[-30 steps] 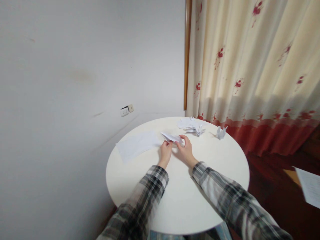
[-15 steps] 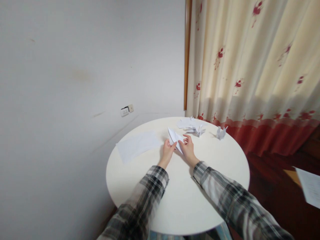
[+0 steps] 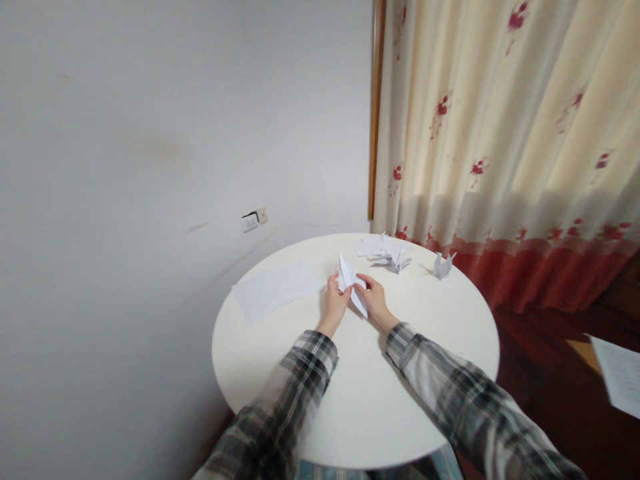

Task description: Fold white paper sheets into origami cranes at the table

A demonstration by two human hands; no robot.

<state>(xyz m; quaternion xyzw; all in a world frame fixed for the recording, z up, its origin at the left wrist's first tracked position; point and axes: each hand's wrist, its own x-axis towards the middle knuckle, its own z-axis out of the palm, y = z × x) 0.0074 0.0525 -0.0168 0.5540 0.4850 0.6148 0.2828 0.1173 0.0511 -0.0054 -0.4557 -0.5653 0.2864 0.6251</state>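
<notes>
A folded piece of white paper (image 3: 346, 272) is held between both hands above the round white table (image 3: 370, 387). One pointed end stands up and away from me, and another point slants down between my wrists. My left hand (image 3: 336, 303) pinches its left side, thumb near the middle crease. On the other side, the thumb and fingers of my right hand (image 3: 374, 300) close on the paper's right part. The undersides of the folds are hidden by the fingers.
Flat white paper (image 3: 277, 290) lies on the table's left. Folded paper shapes (image 3: 395, 259) lie at the back beside more paper (image 3: 367, 246), and a single folded paper shape (image 3: 443, 265) stands at the right. A wall with a socket (image 3: 249, 222) and a curtain (image 3: 460, 167) border the table.
The folded paper looks narrower, and its lower point now reaches further down between my hands. My right fingers have drawn in closer to the middle. The other papers have not moved.
</notes>
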